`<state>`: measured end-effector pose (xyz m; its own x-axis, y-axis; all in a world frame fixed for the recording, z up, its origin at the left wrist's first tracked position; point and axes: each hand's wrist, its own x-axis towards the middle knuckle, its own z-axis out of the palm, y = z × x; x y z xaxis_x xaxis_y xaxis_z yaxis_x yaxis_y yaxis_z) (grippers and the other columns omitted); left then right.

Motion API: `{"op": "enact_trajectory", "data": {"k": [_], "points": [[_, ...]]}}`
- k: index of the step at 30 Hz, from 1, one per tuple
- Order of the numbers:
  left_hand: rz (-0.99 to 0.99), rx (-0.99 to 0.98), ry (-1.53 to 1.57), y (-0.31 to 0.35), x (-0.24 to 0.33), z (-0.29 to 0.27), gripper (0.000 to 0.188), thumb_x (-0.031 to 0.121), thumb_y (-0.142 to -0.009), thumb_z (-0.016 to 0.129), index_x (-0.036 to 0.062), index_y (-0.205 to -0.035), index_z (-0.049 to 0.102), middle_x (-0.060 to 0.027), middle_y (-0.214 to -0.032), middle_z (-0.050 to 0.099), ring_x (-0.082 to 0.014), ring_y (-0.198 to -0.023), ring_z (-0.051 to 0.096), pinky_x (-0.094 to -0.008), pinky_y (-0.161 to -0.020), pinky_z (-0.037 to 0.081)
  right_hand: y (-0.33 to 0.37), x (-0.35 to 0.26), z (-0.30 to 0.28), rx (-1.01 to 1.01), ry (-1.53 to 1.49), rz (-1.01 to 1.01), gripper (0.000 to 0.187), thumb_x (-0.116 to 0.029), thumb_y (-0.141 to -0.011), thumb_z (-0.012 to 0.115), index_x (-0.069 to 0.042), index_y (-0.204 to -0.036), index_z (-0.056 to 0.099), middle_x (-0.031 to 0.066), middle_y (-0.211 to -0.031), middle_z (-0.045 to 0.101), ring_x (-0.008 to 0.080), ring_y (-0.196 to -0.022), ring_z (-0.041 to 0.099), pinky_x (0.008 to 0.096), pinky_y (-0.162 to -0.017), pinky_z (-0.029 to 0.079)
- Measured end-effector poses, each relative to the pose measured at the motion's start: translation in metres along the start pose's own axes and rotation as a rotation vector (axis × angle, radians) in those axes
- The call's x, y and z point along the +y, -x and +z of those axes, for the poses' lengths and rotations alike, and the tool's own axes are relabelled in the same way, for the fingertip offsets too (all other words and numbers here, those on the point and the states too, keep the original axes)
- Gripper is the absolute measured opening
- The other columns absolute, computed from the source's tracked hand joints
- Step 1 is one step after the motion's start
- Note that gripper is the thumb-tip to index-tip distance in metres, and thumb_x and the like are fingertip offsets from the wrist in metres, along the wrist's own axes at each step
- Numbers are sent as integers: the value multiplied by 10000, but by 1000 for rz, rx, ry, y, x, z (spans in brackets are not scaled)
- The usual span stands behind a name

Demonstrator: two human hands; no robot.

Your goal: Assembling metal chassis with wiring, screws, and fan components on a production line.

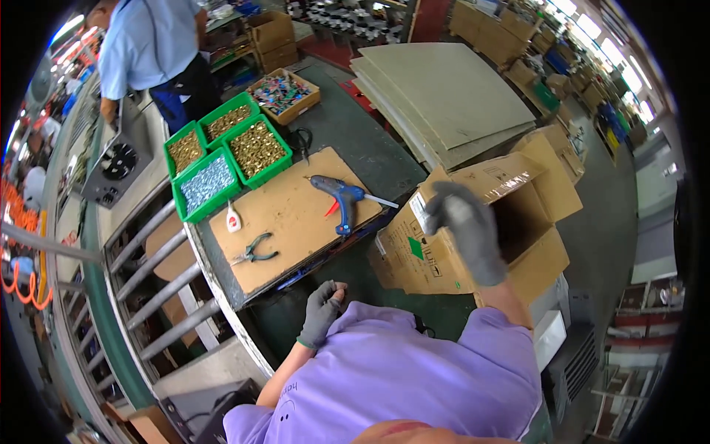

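My left hand (321, 314), in a grey glove with bare fingertips, is closed close to my body, just off the workbench's near edge. Whatever it may hold is hidden. My right hand (467, 231), also gloved, is raised in front of an open cardboard box (403, 263); motion smears its fingers, so their grip is unclear. On a cardboard sheet (296, 211) ahead lie a blue glue gun (346, 198) with a glue stick out its back, cutting pliers (256, 249) with dark grips, and a small white squeeze bottle (233, 219).
Green bins (255, 152) of brass-coloured and silvery small parts stand at the bench's far left, beside a carton of mixed parts (285, 95). Large flat boards (447, 92) are stacked at far right. A roller conveyor (159, 296) runs along the left, where a person (151, 48) handles a metal housing (118, 159).
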<state>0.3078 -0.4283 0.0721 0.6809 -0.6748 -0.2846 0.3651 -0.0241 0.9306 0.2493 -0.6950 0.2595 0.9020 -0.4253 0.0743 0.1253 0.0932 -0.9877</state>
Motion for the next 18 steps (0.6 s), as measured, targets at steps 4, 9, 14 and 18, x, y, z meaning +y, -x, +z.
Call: {"op": "enact_trajectory", "data": {"k": [4, 9, 14, 18], "points": [[55, -164, -131, -53, 22, -16, 175, 143, -920, 504, -12, -983, 555, 3, -810, 508, -79, -673, 481, -223, -638, 427, -31, -36, -41, 277, -79, -24, 323, -217, -925, 467, 7, -1150, 529, 113, -934, 616, 187, -770, 590, 316, -688, 492], [44, -234, -139, -114, 40, -26, 184, 97, -881, 510, -24, -989, 596, 0, -816, 555, -87, -738, 490, -229, -685, 420, -102, -15, -114, 425, -73, 182, 291, -242, -900, 529, -11, -1079, 534, 115, -951, 614, 207, -811, 601, 344, -738, 505], [-32, -299, -126, -185, 62, -7, 181, 97, -886, 513, -19, -1002, 590, 4, -810, 555, -76, -718, 488, -220, -652, 415, -168, 81, -202, 562, -85, 392, 195, -226, -891, 533, -44, -952, 507, 97, -823, 557, 229, -724, 575, 380, -699, 511], [12, -330, -194, -257, 69, 24, 173, 101, -879, 526, -12, -998, 581, -9, -777, 554, -82, -717, 509, -238, -643, 424, -217, 156, -260, 585, -87, 531, 120, -192, -888, 504, -76, -906, 482, 92, -787, 501, 233, -622, 517, 392, -630, 504]]}}
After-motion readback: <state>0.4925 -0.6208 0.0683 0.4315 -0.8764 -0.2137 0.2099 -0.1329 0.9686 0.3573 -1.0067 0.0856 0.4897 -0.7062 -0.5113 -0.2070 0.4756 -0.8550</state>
